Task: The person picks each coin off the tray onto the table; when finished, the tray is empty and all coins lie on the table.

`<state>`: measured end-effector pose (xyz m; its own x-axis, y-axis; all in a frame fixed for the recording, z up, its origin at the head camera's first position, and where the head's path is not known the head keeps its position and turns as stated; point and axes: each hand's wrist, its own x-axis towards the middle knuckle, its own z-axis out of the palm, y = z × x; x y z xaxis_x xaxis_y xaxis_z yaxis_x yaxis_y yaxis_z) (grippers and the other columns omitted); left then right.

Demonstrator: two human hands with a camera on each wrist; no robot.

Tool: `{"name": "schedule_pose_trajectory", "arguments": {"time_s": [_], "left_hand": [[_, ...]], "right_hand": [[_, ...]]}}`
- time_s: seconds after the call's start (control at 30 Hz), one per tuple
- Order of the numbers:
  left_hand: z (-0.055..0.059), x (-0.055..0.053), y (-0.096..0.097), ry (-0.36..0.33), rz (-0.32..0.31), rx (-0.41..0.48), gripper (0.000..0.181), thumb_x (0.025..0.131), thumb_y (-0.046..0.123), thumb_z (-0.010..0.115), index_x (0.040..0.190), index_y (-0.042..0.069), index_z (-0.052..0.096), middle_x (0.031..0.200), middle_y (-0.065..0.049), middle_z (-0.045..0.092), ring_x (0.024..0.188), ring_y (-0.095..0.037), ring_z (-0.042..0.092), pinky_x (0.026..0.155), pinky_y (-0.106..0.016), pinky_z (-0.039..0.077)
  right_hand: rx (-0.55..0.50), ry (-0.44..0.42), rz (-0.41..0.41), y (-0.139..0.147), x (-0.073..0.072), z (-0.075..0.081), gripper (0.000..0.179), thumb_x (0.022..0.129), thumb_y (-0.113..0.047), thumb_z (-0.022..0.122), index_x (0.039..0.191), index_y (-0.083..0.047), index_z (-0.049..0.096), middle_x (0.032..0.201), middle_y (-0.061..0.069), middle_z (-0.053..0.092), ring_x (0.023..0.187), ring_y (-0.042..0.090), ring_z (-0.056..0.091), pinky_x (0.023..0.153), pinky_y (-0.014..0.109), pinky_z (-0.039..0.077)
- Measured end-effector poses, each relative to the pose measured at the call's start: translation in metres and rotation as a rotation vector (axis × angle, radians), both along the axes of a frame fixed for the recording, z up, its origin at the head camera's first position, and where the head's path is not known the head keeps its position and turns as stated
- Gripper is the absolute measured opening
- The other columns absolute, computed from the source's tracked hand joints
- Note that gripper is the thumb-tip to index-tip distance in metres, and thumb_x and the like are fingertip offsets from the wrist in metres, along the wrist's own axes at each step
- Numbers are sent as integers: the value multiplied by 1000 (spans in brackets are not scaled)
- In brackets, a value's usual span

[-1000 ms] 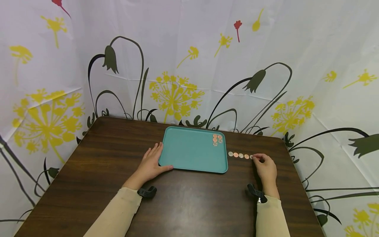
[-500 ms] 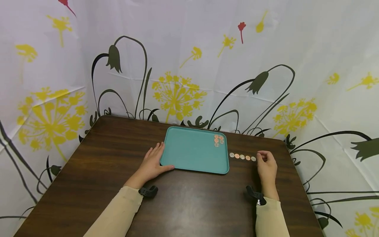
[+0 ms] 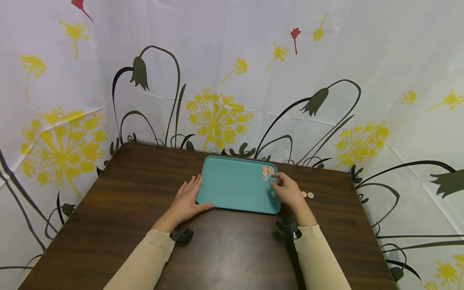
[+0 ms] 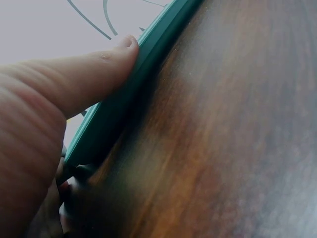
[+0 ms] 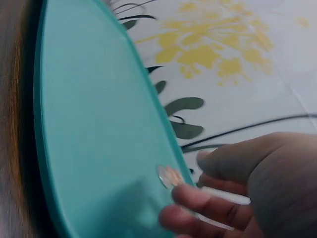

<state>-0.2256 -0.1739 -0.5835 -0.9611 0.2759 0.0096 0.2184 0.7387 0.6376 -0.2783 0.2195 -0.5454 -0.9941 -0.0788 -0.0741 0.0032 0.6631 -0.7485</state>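
My left hand (image 3: 185,200) rests at the near left corner of a teal tray (image 3: 232,185), fingers stretched along the left edge. Its thumb (image 4: 106,62) touches the near rim in the left wrist view. Over the tray's right end is my right hand (image 3: 288,191), thumb and fingers apart and nothing seen between them. Its fingertips are right by a small cluster of copper and silver coins (image 3: 265,173) in the far right corner. Beside the tray on the table, a silver coin (image 3: 310,195) and a copper coin (image 3: 304,194) show; the forearm side of the hand hides others.
A dark wooden table (image 3: 232,245) carries the tray, its far edge close behind. A white flower-printed curtain (image 3: 232,52) hangs along the back and sides. Dark bands (image 3: 182,235) are worn on both wrists.
My right hand let go of the silver coin at the right end of the coin row, then moved left over the tray to the cluster. My left hand has stayed at the tray's corner.
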Motion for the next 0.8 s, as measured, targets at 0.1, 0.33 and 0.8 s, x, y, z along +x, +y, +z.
{"name": "schedule_pose_trajectory", "arguments": {"time_s": [0.1, 0.33, 0.8], "left_hand": [[-2, 1, 0, -1, 2, 8, 119, 94, 55, 84, 174, -1, 17, 182, -22, 17, 171, -40, 12, 137, -64, 4], [-2, 1, 0, 1, 7, 1, 120, 93, 56, 84, 174, -1, 17, 182, -21, 18, 171, -39, 12, 137, -64, 4], [1, 1, -1, 2, 3, 3, 119, 93, 55, 83, 173, -2, 17, 182, -21, 18, 171, -40, 13, 137, -65, 5]], "right_hand": [[87, -45, 11, -11, -10, -4, 48, 109, -28, 69, 155, -16, 58, 110, 13, 74, 66, 19, 66, 49, 32, 53], [259, -40, 4, -25, -24, -6, 54, 109, -37, 65, 159, -19, 57, 146, 17, 70, 113, 37, 75, 88, 54, 61], [361, 65, -5, -47, -24, -7, 16, 104, -32, 75, 119, -27, 81, 135, 12, 78, 102, 35, 77, 79, 52, 59]]}}
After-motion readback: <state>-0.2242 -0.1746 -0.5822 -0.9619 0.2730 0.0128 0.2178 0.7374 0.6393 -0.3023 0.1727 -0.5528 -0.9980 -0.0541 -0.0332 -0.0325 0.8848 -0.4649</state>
